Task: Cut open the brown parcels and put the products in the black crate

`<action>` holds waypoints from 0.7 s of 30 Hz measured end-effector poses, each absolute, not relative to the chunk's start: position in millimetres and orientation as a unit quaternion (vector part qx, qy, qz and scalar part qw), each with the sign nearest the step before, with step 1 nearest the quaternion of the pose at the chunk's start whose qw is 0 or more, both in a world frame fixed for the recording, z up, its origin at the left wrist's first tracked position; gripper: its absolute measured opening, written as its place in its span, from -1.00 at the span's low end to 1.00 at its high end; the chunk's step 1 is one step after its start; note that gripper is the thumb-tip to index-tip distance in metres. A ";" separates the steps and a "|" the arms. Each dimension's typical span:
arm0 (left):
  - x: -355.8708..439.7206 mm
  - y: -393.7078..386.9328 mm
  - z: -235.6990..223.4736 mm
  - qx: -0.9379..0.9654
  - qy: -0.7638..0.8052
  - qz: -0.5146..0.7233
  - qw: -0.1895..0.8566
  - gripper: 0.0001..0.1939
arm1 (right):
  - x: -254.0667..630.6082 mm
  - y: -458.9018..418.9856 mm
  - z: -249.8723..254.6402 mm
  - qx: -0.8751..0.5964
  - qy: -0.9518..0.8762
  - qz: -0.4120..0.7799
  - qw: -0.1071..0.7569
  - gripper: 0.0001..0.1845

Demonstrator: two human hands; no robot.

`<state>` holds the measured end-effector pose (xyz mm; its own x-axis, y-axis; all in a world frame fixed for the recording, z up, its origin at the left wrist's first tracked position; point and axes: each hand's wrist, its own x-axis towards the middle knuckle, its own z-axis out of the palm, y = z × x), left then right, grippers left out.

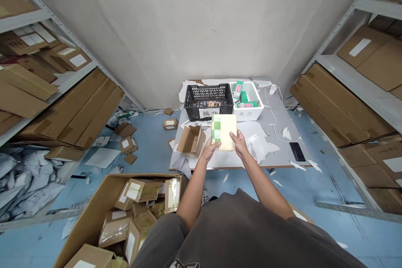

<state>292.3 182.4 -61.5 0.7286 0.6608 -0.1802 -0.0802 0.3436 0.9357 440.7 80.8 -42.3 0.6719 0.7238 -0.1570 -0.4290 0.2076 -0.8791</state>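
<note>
Both my hands hold a flat cream box with a green-patterned left edge (223, 131) above the grey table (282, 150). My left hand (210, 149) grips its lower left corner, fingers closed round it. My right hand (239, 142) pinches its lower right edge. An open empty cardboard carton (190, 139) lies on the table just left of the box. Behind the box stand a black plastic crate (207, 100) and a white bin (248, 100) with green and pink packs in it.
A black phone (297, 151), a white cable (274, 111) and torn paper scraps lie on the table's right side. A large open carton (94, 217) of small parcels stands on the blue floor at lower left. Metal shelves with long cardboard boxes line both sides.
</note>
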 end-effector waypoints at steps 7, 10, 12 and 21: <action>304.2 151.3 -38.4 0.680 0.352 0.391 0.511 -0.30 | 438.6 79.6 -23.9 -0.537 -0.185 0.319 0.759 -0.37; 320.0 143.6 -34.3 0.666 0.312 0.377 0.563 -0.23 | 423.9 80.6 -14.2 -0.531 -0.238 0.348 0.735 -0.44; 327.2 146.8 -35.5 0.626 0.312 0.374 0.609 -0.25 | 416.4 81.5 -12.3 -0.529 -0.275 0.351 0.722 -0.46; 306.9 170.7 -48.8 0.516 0.267 0.326 0.746 -0.20 | 449.4 81.7 -35.0 -0.581 -0.168 0.369 0.706 -0.35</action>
<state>306.9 170.7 -48.8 0.6454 0.7613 -0.0619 -0.2104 0.2551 0.9437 449.4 81.7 -35.0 0.6719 0.7156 -0.1910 -0.3259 0.0541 -0.9438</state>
